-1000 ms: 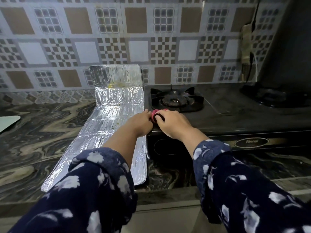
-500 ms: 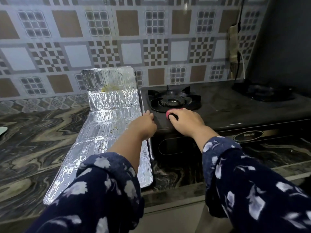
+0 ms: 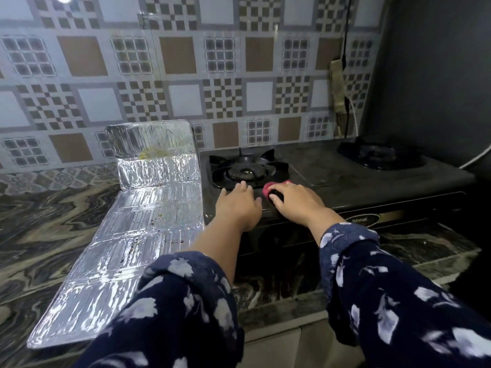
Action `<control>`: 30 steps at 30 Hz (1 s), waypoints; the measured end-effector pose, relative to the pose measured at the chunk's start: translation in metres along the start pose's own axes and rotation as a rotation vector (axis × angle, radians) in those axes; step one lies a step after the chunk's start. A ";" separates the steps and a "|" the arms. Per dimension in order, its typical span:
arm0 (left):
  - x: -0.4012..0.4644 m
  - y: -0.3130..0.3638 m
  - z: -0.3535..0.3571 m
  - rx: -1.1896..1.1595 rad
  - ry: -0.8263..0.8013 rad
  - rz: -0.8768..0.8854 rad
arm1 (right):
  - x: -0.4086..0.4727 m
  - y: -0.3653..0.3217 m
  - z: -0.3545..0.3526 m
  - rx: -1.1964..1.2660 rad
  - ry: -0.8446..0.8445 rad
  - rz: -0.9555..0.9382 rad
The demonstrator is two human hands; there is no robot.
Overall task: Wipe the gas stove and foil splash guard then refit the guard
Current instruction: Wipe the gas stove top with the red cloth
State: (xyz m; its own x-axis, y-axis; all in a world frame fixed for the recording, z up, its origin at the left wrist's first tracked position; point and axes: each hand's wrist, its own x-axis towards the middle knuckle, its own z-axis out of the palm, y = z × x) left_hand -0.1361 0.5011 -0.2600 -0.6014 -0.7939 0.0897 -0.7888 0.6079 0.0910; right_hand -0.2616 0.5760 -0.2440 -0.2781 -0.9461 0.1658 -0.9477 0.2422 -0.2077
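Head view: a person's right hand presses a pink scrub pad onto the black gas stove, now farther right than a second ago, beside the left burner. The left hand, open and empty, has left the pad to brace flat on the stove's front. The foil splash guard lies unfolded on the counter, so wiping seems early and refitting not begun.

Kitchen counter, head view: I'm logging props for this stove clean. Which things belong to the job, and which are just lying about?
In the job:
black gas stove
crinkled silver foil splash guard, laid flat on the counter
pink scrub pad under the right hand
left hand, resting on the stove

Just lying about:
dark cable and plug on the tiled wall
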 end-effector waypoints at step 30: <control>0.053 0.163 0.017 0.033 0.046 -0.151 | 0.015 0.209 -0.028 0.013 -0.027 -0.030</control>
State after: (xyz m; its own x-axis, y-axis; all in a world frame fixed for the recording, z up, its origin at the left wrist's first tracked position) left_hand -0.2987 0.5579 -0.2570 -0.4697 -0.8743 0.1227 -0.8741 0.4800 0.0743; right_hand -0.4689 0.6182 -0.2577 -0.2454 -0.9583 0.1464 -0.9534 0.2112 -0.2155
